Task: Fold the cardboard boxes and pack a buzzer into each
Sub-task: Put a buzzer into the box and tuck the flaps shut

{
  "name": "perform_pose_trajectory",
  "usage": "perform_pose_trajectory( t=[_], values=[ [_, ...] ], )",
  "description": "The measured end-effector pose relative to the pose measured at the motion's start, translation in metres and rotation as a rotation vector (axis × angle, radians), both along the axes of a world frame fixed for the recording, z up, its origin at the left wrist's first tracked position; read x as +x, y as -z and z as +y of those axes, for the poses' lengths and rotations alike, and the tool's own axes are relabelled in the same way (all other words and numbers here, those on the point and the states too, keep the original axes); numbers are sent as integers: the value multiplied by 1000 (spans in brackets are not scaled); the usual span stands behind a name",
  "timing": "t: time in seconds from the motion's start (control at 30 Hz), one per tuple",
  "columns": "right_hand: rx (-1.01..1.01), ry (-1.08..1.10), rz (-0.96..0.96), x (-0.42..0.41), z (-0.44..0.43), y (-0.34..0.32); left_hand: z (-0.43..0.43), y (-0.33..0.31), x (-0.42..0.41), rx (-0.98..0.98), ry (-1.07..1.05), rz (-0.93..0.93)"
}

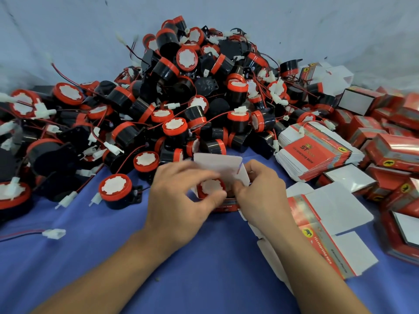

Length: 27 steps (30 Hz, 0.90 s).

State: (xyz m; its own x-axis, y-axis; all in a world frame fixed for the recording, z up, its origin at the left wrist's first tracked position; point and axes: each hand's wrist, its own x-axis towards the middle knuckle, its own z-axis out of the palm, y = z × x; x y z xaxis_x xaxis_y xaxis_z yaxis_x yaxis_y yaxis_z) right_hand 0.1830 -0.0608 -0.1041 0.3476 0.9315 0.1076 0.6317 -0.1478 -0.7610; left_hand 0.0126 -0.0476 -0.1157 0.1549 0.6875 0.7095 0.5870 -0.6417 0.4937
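A small red cardboard box [227, 203] stands on the blue cloth between my hands, its white lid flap [217, 163] raised. Inside it sits a red-and-black buzzer [210, 185], white face up. My left hand [181, 196] grips the box from the left, thumb along its front edge. My right hand [260, 191] pinches a white side flap [243, 177] on the right. A big heap of buzzers [181, 98] with red and black wires rises just behind.
A stack of flat box blanks [317, 152] lies right of the heap. Folded red boxes [390, 137] crowd the far right. An opened flat box [328, 223] lies under my right forearm. Loose buzzers [115, 191] and a white connector [54, 233] lie at left on the blue cloth [113, 257].
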Motion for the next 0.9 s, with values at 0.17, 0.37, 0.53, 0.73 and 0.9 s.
perform_pose_trajectory(
  t=[0.17,0.37,0.53,0.73,0.9],
  values=[
    [27,-24,78,-1,-3,1,10,0,-12,-324,-39,-468],
    [-15,-80,53,2,-1,2,11,3,-9,-554,293,-116],
    [-22,-101,47,7,2,1,12,6,-13,-642,392,-97],
    [18,3,65,1,-1,5,17,8,-16,-563,324,-49],
    [12,18,8,-2,0,3,18,8,-11,-707,465,-256]
  ],
)
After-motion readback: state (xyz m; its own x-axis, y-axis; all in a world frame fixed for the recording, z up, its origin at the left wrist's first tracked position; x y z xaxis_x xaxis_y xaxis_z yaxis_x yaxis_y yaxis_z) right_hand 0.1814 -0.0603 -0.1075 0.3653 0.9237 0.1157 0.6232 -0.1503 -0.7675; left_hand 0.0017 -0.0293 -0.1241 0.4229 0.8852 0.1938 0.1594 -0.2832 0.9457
